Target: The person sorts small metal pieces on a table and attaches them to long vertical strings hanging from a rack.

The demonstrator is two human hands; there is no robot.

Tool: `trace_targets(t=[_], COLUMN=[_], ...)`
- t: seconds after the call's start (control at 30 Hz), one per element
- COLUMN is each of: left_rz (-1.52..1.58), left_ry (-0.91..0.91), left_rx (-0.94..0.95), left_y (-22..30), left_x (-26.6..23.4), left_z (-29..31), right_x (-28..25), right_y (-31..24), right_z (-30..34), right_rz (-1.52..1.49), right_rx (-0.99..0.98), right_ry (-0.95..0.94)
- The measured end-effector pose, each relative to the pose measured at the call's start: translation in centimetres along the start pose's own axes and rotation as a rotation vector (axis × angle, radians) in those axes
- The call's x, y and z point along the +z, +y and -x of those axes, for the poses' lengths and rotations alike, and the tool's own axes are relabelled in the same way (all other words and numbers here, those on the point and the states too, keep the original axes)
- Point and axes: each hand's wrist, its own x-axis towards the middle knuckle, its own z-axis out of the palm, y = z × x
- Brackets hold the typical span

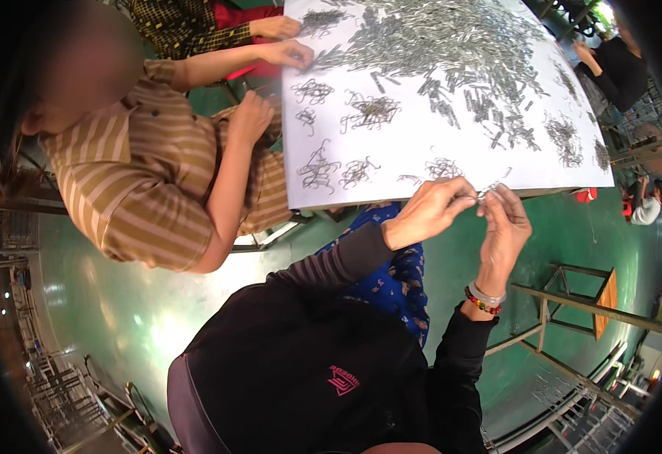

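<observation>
Just over the table's near edge, my left hand [434,210] and my right hand [506,231] meet, thumbs and fingertips pinched together. Between them is a small silvery metal wire piece [491,188]; the fingers hide part of it, so its full shape is unclear. Right behind my left hand lies a small pile of bent wire hooks [442,168]. More hook piles [372,111] are spread over the left part of the white tabletop [422,144]. Farther back, a large heap of narrow metal pieces [452,38] covers much of the table.
On my left sits a person in a striped shirt [141,181], hands at the table's left edge. Beyond is a patterned sleeve [217,38]. Another person in black [622,72] is at the far right. A metal-framed stool [603,303] stands on the green floor to the right.
</observation>
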Motion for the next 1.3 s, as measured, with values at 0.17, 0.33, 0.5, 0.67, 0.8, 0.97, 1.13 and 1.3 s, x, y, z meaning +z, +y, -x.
trace_targets(t=[0.17,0.33,0.5,0.67,0.8,0.97,1.13,1.3], left_rz=[-0.088,-0.153,-0.629,-1.052,-1.147,-1.126,-1.301,-1.101], left_ry=[-0.08,-0.049,0.366,0.232,0.141,0.142,-0.031,0.271], left_rx=[-0.057,-0.033,0.045,-0.254,-0.152,-0.092,-0.229,0.163], left_y=[0.2,-0.5,-7.0,-11.0,-11.6,-10.3,-8.9,-7.8], left_x=[-0.5,-1.9,-9.3,-15.6,-15.0,-14.4,-15.1,-12.9], left_z=[1.4,2.4,-0.3,-2.8,-3.1,-5.6,-8.8,-8.6], right_x=[0.2,0.9,0.5,-0.2,-1.0,-2.0,-2.9,-4.1], right_y=[0.4,0.9,0.5,0.2,0.1,-0.3,-1.0,-1.9], right_z=[1.4,2.6,3.1,3.2,3.2,3.2,3.7,5.3], right_rz=[0.0,-0.082,-0.026,-0.002,-0.014,-0.013,0.001,-0.004], right_rx=[-0.017,-0.004,-0.029,-0.006,0.014,0.017,-0.013,-0.065], right_ry=[-0.029,0.0,-0.01,0.017,0.035,0.051,0.061,0.093])
